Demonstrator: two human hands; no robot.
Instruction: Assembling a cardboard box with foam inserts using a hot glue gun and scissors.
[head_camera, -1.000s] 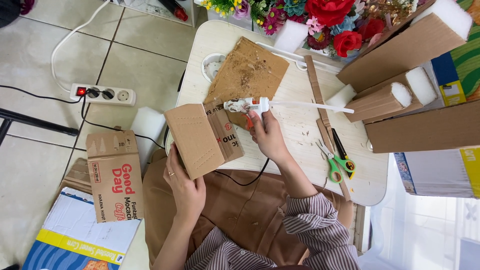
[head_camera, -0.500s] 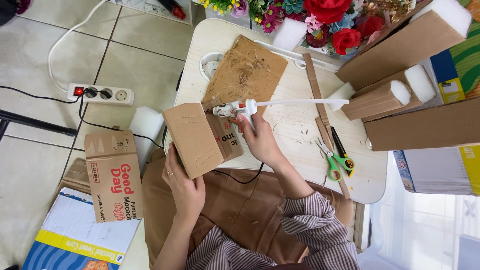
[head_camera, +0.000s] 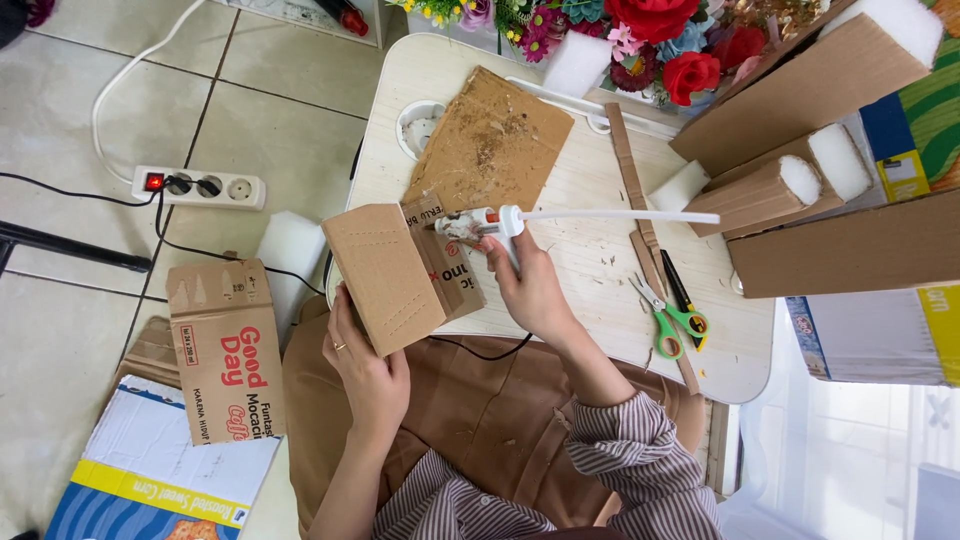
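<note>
My left hand (head_camera: 365, 368) grips the lower edge of a folded brown cardboard piece (head_camera: 388, 270), holding it tilted at the near left edge of the small table. My right hand (head_camera: 528, 285) is closed around a white hot glue gun (head_camera: 495, 222) with a long white glue stick (head_camera: 620, 215) jutting to the right. The gun's nozzle points left and touches the inner flap of the cardboard. A black cord hangs from the gun over my lap.
A glue-stained cardboard sheet (head_camera: 495, 145) lies on the light wooden table (head_camera: 600, 180). Green-handled scissors (head_camera: 668, 320), a black pen and cardboard strips lie to the right. Foam-filled cardboard boxes (head_camera: 790, 100) and artificial flowers (head_camera: 680, 50) crowd the far right. A power strip (head_camera: 198, 186) and boxes are on the tiled floor.
My right hand has moved the glue gun left and slightly down, closer to the cardboard flap. My left hand holds the cardboard in about the same place.
</note>
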